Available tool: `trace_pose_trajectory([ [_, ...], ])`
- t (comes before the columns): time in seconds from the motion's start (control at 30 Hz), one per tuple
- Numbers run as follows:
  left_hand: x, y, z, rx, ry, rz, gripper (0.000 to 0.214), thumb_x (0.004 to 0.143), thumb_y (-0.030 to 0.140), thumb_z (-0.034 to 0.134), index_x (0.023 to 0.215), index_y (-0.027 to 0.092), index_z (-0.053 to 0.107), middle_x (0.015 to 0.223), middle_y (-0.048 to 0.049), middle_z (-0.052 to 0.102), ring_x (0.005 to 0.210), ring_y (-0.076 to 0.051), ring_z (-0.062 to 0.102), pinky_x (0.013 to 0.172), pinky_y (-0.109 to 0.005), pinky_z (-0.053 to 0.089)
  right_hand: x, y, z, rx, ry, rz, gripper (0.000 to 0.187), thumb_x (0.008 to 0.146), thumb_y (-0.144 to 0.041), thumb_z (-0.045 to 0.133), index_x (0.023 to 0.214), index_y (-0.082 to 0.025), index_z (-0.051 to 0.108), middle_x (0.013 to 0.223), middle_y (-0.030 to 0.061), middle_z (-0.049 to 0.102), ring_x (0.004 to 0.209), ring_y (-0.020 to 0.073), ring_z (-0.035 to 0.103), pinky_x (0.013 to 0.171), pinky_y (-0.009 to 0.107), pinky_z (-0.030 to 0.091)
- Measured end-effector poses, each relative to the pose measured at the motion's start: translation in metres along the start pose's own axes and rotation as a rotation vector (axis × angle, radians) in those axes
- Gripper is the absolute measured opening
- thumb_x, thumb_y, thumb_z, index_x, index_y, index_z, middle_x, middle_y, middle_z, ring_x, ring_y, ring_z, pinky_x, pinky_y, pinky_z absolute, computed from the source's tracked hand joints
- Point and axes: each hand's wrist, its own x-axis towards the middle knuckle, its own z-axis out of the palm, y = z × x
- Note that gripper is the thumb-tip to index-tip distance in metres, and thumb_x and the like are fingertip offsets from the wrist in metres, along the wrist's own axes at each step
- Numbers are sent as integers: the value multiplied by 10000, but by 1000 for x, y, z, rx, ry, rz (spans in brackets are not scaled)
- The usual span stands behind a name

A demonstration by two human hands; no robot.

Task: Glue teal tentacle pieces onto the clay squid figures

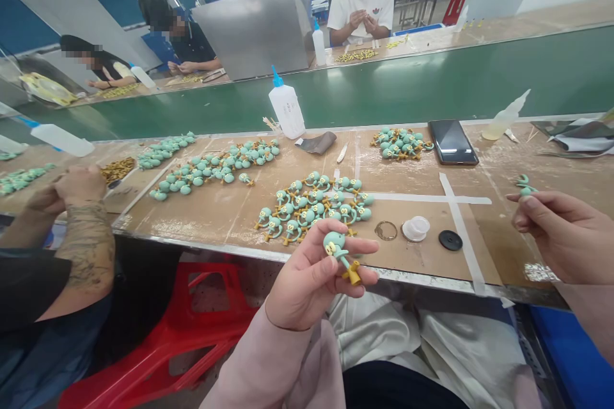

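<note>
Live at the brown desk (412, 275), our left hand (311, 275) pinches a teal figurine with a yellow base (338, 252) just over the front edge, while our right hand (561, 236) grips a small curled teal piece (526, 188) above the desk's right end.

Toy figurines (311, 208) lie on the workbench (422, 262), a squeeze bottle (286, 105) behind them.

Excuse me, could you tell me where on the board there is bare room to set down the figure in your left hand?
Bare board shows between the diagonal white tape and your right hand, and between the phone and the horizontal tape. It is crowded around the green figures, with the ring, white cap and black disc beside them.
</note>
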Motion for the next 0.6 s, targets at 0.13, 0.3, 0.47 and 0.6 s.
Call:
trace_pose_trajectory([
  [0.13, 8, 6, 3, 100, 90, -53, 229, 882, 170, 610, 1089, 268, 597, 1144, -65, 675, 862, -156, 683, 667, -216, 523, 13, 11, -2, 77, 59, 80, 545, 542, -608, 810, 851, -184, 662, 594, -6, 524, 534, 97, 461, 441, 187, 407],
  [0.3, 78, 39, -10, 729, 158, -126, 268, 842, 215, 609, 1108, 227, 575, 967, -32, 593, 632, -92, 506, 552, -222, 398, 30, 27, -3, 25, 77, 89, 439, 616, -543, 789, 822, -182, 649, 642, 15, 602, 583, 137, 547, 524, 230, 473],
  [0.47, 197, 61, -44, 1288, 260, -56, 194, 863, 233, 599, 1043, 176, 556, 761, 14, 561, 573, -102, 471, 532, -234, 397, 39, 32, -3, -9, 40, 44, 351, 708, -511, 731, 862, -199, 683, 692, 4, 614, 614, 142, 530, 589, 261, 467],
  [0.6, 268, 48, -65, 1540, 240, -31, 180, 900, 293, 609, 1001, 145, 627, 1005, -56, 640, 859, -176, 615, 762, -361, 536, 42, 33, -3, -35, 77, 19, 369, 698, -522, 711, 873, -198, 714, 826, 14, 659, 649, 141, 519, 626, 270, 461],
])
